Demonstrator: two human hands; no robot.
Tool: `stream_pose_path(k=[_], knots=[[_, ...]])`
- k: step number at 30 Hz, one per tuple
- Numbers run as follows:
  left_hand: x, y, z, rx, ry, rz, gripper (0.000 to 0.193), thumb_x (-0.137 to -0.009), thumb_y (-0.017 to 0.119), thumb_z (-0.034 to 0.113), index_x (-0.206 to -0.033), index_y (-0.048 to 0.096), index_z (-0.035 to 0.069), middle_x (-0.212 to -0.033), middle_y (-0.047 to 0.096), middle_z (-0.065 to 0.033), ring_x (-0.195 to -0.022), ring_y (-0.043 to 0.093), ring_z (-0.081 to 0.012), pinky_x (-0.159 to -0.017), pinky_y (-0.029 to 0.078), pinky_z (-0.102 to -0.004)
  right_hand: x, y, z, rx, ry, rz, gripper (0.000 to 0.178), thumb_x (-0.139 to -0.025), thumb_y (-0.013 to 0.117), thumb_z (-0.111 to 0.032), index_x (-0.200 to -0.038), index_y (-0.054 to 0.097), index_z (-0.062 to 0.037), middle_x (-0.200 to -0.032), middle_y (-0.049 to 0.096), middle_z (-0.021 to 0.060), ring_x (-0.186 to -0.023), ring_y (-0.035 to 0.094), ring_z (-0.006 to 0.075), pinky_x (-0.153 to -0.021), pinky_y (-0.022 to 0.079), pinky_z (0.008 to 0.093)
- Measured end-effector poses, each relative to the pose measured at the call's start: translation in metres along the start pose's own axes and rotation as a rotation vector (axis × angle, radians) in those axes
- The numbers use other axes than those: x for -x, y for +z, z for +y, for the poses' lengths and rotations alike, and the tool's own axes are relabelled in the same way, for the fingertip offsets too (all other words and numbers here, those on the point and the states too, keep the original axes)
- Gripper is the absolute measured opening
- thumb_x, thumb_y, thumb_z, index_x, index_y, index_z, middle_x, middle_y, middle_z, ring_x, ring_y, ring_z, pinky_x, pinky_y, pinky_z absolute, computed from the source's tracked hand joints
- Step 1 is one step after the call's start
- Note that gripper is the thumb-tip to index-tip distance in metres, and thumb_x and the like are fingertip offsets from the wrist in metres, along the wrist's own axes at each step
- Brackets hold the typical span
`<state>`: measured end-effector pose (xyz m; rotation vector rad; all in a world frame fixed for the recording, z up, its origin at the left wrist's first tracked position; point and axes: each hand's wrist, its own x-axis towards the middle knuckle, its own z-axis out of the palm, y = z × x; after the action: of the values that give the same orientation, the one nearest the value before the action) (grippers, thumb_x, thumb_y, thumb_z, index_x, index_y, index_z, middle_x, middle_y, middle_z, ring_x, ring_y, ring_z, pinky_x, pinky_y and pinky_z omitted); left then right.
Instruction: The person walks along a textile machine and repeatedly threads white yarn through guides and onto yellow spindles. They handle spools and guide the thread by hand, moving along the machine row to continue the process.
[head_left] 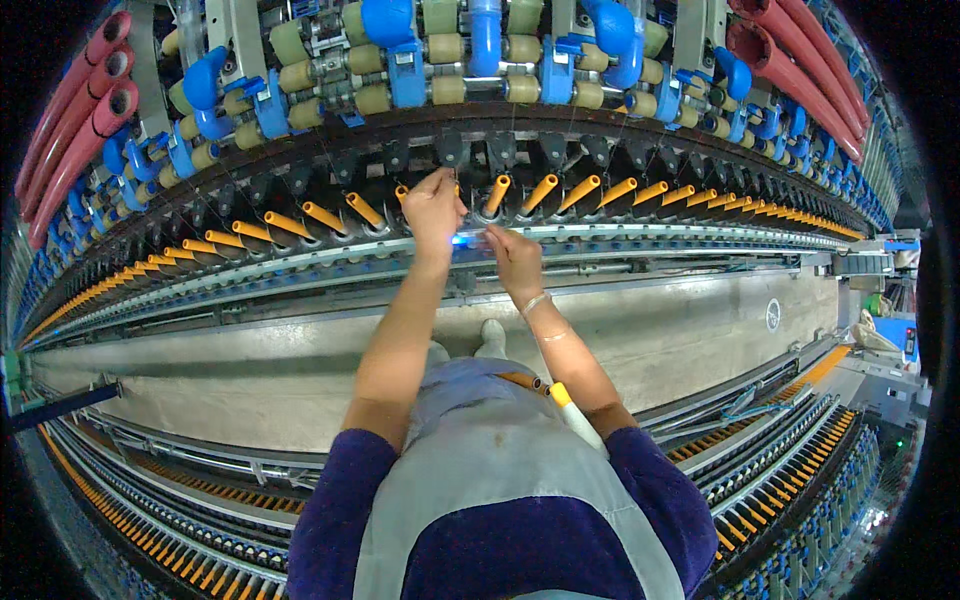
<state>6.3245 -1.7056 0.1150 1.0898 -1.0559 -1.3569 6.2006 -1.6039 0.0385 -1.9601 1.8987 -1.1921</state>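
Observation:
My left hand is raised among the orange bobbins on the spinning frame, its fingers pinched together beside a bobbin tip. What those fingers hold, if anything, is too small to make out. Lower and to the right, my right hand is closed, with thumb and fingertips together just in front of the metal rail. Any thread in it cannot be seen. A blue light glows on the rail between my hands. The closest bobbin to the right leans upright in the row.
Above the bobbins run cream rollers and blue fittings. Red tubes slant at both upper corners. A second machine with orange bobbins stands behind me, across the aisle floor. A yellow-ended white tube sticks out at my apron.

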Motion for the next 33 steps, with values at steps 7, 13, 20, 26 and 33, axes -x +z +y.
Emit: stream_pose_path(k=[7, 13, 20, 26, 33], knots=[[0.030, -0.026, -0.087, -0.116, -0.095, 0.040, 0.032, -0.096, 0.052, 0.024, -0.117, 0.062, 0.003, -0.054, 0.057, -0.0035, -0.041, 0.050, -0.0084, -0.040, 0.038, -0.0257, 0.026, -0.048, -0.042, -0.471, 0.449, 0.085, 0.019, -0.093, 0.054, -0.010, -0.101, 0.065, 0.0033, -0.081, 0.070, 0.0098, -0.070, 0.067, 0.0157, -0.064, 0.053, 0.0260], [0.026, -0.033, -0.149, -0.395, -0.142, 0.019, 0.039, -0.097, 0.048, 0.020, -0.134, 0.049, 0.008, -0.058, 0.059, -0.0062, -0.044, 0.055, -0.0114, -0.044, 0.043, -0.0271, -0.002, -0.067, -0.052, -0.175, 0.145, 0.144, 0.014, -0.092, 0.055, -0.008, -0.094, 0.064, 0.0023, -0.081, 0.069, 0.0080, -0.067, 0.064, 0.0167, -0.059, 0.050, 0.0250], [0.034, -0.056, -0.147, -0.318, -0.299, -0.278, 0.070, -0.093, 0.053, 0.019, -0.150, 0.012, 0.024, -0.066, 0.061, -0.0049, -0.055, 0.058, -0.0135, -0.051, 0.046, -0.0287, 0.068, -0.042, -0.055, -0.199, 0.187, -0.015, 0.013, -0.085, 0.058, -0.003, -0.096, 0.064, -0.0027, -0.086, 0.067, 0.0098, -0.072, 0.065, 0.0242, -0.059, 0.051, 0.0325], [0.042, -0.063, -0.137, -0.415, -0.235, -0.397, 0.075, -0.091, 0.057, 0.018, -0.149, 0.010, 0.015, -0.074, 0.063, -0.0066, -0.058, 0.059, -0.0148, -0.056, 0.048, -0.0297, -0.117, -0.043, -0.085, 0.400, -0.680, -0.317, 0.023, -0.074, 0.057, -0.002, -0.095, 0.065, -0.0056, -0.084, 0.066, 0.0120, -0.071, 0.065, 0.0250, -0.056, 0.053, 0.0330], [0.030, -0.059, -0.049, -0.015, -0.352, -0.535, 0.033, -0.089, 0.064, 0.021, -0.118, 0.061, 0.006, -0.085, 0.065, -0.0026, -0.062, 0.050, -0.0061, -0.055, 0.042, -0.0228, -0.050, -0.034, -0.060, -0.686, 1.135, 0.089, 0.015, -0.091, 0.055, -0.013, -0.083, 0.064, -0.0037, -0.069, 0.059, 0.0025, -0.056, 0.051, 0.0109, -0.048, 0.038, 0.0236]])
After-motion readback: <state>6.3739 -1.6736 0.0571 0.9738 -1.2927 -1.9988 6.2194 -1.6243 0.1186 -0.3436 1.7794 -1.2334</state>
